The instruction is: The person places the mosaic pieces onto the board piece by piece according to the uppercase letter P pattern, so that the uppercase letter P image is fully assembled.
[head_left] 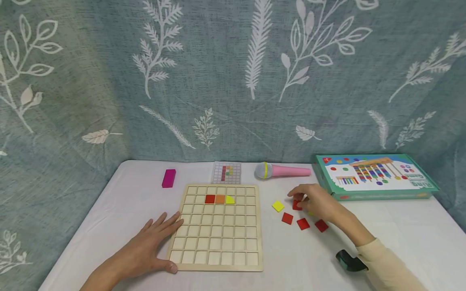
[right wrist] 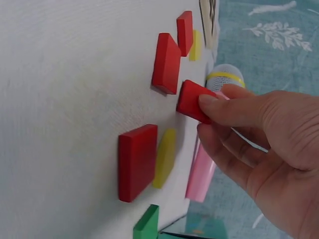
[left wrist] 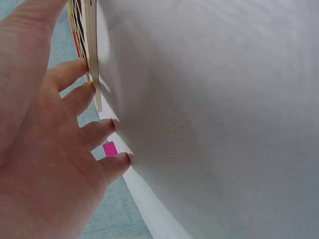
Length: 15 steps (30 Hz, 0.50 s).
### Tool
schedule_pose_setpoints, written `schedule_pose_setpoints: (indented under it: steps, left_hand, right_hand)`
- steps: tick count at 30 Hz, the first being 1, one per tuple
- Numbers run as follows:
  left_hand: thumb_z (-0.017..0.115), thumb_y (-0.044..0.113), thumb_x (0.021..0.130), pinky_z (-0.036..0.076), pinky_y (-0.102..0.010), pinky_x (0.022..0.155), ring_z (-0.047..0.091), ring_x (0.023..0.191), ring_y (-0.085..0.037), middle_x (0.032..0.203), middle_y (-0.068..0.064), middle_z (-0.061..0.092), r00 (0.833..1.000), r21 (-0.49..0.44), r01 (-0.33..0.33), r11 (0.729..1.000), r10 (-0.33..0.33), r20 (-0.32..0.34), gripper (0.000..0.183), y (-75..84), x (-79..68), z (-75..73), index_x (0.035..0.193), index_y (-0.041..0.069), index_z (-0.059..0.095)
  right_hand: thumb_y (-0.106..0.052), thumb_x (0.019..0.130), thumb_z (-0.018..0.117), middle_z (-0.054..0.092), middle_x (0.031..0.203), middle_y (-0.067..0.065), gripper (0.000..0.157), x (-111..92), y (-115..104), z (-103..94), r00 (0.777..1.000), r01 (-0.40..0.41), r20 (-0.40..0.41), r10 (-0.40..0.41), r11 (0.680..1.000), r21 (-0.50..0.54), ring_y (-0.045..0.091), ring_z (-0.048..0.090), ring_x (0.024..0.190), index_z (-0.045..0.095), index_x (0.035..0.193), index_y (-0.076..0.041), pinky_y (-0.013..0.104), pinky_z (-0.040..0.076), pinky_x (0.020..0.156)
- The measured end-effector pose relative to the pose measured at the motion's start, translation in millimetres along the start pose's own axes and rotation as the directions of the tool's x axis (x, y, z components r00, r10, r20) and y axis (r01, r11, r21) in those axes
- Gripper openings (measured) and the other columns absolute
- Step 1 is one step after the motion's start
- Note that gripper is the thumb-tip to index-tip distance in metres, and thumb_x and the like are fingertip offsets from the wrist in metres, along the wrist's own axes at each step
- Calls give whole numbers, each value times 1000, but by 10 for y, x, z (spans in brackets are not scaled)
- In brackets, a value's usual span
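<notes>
Three tiles [head_left: 220, 199] fill grid board [head_left: 214, 267] cells; loose tiles [head_left: 287, 218] remain right. Right hand [head_left: 316, 201] pinches a red tile [right wrist: 192, 100]; left hand [head_left: 147, 245] lies spread-fingered.

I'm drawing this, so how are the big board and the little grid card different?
The board is much bigger than the card. The board lies in front; the card lies behind it, past its far edge. The board holds three coloured pieces in one row, while the card shows coloured squares in several rows. The left hand touches the board, but no hand touches the card. Both have a grid of squares.
</notes>
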<state>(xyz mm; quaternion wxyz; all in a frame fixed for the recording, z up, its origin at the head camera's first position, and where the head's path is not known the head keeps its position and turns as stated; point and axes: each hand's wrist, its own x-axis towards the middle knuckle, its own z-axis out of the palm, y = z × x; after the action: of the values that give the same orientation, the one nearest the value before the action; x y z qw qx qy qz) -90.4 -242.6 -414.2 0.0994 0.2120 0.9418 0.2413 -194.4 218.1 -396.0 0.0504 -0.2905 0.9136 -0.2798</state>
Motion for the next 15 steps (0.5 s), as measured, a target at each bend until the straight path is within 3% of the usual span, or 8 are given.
schedule_pose_setpoints:
  steps: [10,15]
  left_hand:
    - [75,70,57,14,-71,110,21,142,-50,157,-13,33,1000,-6,2,1000,-2,-2,113,19,15,-3,147,9,45]
    - [76,70,57,14,-71,110,20,143,-49,157,-13,33,1000,-6,15,1000,-15,6,113,26,13,-11,147,9,45]
  right_hand:
    - [11,80,71,68,89,-2,28,54,-85,-35,996,88,-21,-87,996,14,13,60,81,71,105,0,30,58,73]
    - [10,81,71,70,92,3,26,157,-146,14,993,116,-46,-113,991,68,15,62,82,71,106,1,31,58,74]
